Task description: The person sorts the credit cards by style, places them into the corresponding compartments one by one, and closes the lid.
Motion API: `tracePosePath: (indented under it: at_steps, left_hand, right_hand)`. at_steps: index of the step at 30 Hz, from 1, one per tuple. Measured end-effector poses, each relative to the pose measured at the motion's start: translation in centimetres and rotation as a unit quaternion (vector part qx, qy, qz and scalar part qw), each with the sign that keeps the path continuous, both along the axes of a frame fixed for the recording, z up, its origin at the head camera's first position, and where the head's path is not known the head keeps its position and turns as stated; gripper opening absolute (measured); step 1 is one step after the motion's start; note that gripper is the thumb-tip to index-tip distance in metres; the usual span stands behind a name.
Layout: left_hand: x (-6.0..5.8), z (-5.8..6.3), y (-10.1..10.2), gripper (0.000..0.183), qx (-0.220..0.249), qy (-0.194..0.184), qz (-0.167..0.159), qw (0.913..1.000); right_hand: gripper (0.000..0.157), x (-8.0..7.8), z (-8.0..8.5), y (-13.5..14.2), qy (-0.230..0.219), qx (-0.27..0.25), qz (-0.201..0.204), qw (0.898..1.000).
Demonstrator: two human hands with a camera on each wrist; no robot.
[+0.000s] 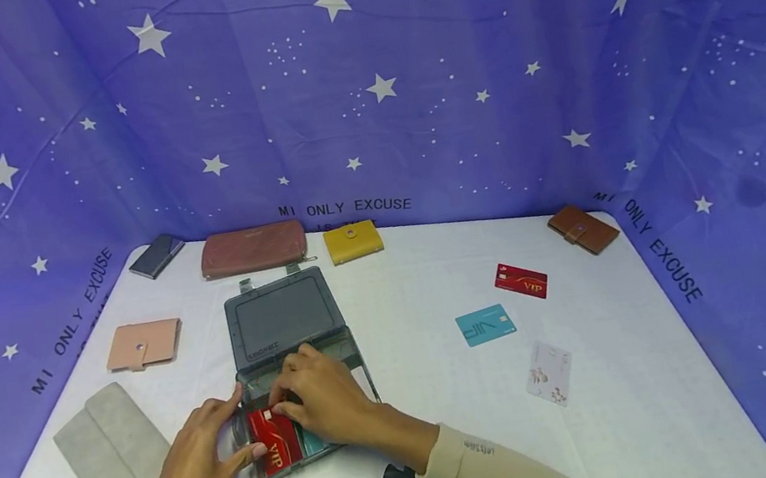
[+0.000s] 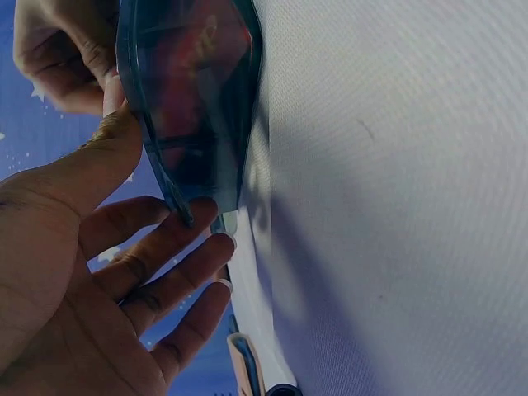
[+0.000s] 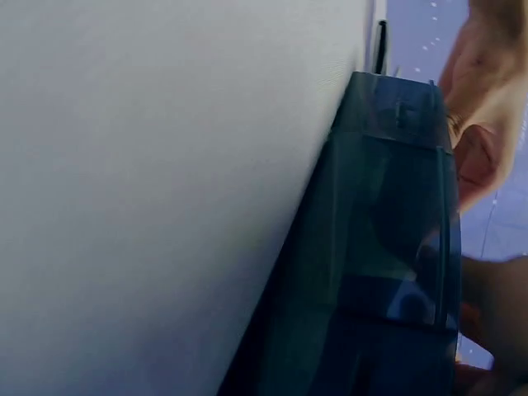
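One red VIP card [image 1: 277,444] is lying in the front-left compartment of one open grey box [image 1: 290,322], one teal card [image 1: 314,442] beside it. The curled right hand [image 1: 325,392] is pinching the red VIP card's upper edge; the left hand [image 1: 195,456], spread wide, is touching the box's left side. Three loose cards [image 1: 486,325] are lying well apart rightward; six wallets [image 1: 354,242] are sitting near the worktop's [image 1: 437,382] edges.

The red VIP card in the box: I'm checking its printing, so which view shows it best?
The head view: it looks down on the red VIP card lying in the box, its VIP lettering readable. The left wrist view shows only blurred red through the box; in the right wrist view I can't make it out.
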State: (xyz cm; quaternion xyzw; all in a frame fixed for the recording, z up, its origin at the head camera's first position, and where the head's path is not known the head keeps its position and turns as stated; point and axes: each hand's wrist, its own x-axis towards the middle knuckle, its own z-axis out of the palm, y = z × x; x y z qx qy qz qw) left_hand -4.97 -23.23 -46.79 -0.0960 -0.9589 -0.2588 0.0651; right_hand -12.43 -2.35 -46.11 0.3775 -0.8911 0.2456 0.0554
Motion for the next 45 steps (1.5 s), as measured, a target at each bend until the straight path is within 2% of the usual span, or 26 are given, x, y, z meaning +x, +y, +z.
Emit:
tracePosePath:
  at_steps: [2,5,9,12,14,17,21,24,27,32,35,37,41,43,45]
  left_hand:
    - [0.1,0.0,0.0,0.085,0.002,-0.001,0.0,1.0]
    - [0.1,0.1,-0.1,0.085,-0.001,0.001,0.002,1.0]
    - [0.1,0.2,-0.1,0.085,-0.001,-0.002,0.003,1.0]
    - [0.1,0.3,-0.1,0.086,-0.002,-0.002,0.003,1.0]
    - [0.1,0.3,-0.1,0.087,-0.005,0.001,0.005,1.0]
    - [0.2,0.3,-0.1,0.086,-0.01,0.007,0.004,0.9999]
    - [0.1,0.4,-0.2,0.086,-0.013,0.011,0.003,0.9999]
    - [0.1,0.4,-0.3,0.087,-0.016,0.011,0.004,0.9998]
    - [0.2,0.3,-0.4,0.086,-0.017,0.011,0.004,0.9998]
    - [0.2,0.3,-0.4,0.086,-0.016,0.012,0.004,0.9998]
    - [0.2,0.2,-0.4,0.086,-0.013,0.009,0.004,0.9999]
    - [0.1,0.2,-0.3,0.086,-0.012,0.007,0.004,0.9999]
    - [0.0,0.1,-0.2,0.086,-0.009,0.005,0.003,0.9999]
    - [0.1,0.0,-0.2,0.087,-0.011,0.005,0.001,0.9999]
    - [0.1,0.0,-0.2,0.087,-0.012,0.007,0.0,0.9999]
  right_hand:
    - [0.017,0.2,0.0,0.2,0.017,0.05,0.006,0.999]
    - [0.024,0.1,0.1,1.0,-0.012,0.056,0.022,0.998]
    - [0.025,-0.8,0.1,3.3,-0.058,-0.015,0.026,0.998]
    - [0.025,-2.3,0.1,6.2,-0.079,-0.074,0.004,0.994]
    - [0.026,-3.5,0.2,8.8,-0.103,-0.105,-0.018,0.989]
    - [0.031,-5.2,0.2,13.2,-0.151,-0.116,-0.065,0.979]
    - [0.041,-6.5,-0.1,19.2,-0.194,-0.063,-0.146,0.968]
    - [0.049,-7.0,-0.3,22.5,-0.191,-0.011,-0.195,0.962]
    - [0.049,-7.3,-0.8,24.5,-0.177,0.017,-0.228,0.957]
    - [0.03,-7.5,-1.1,24.5,-0.162,0.012,-0.231,0.959]
    - [0.028,-7.3,-1.0,23.2,-0.154,0.016,-0.227,0.961]
    - [0.035,-7.2,-0.8,22.3,-0.147,0.032,-0.246,0.958]
    - [0.064,-7.0,-0.3,21.6,-0.144,0.076,-0.3,0.94]
    - [0.069,-7.0,0.0,21.9,-0.158,0.092,-0.314,0.932]
    - [0.064,-7.0,0.2,22.3,-0.17,0.099,-0.313,0.929]
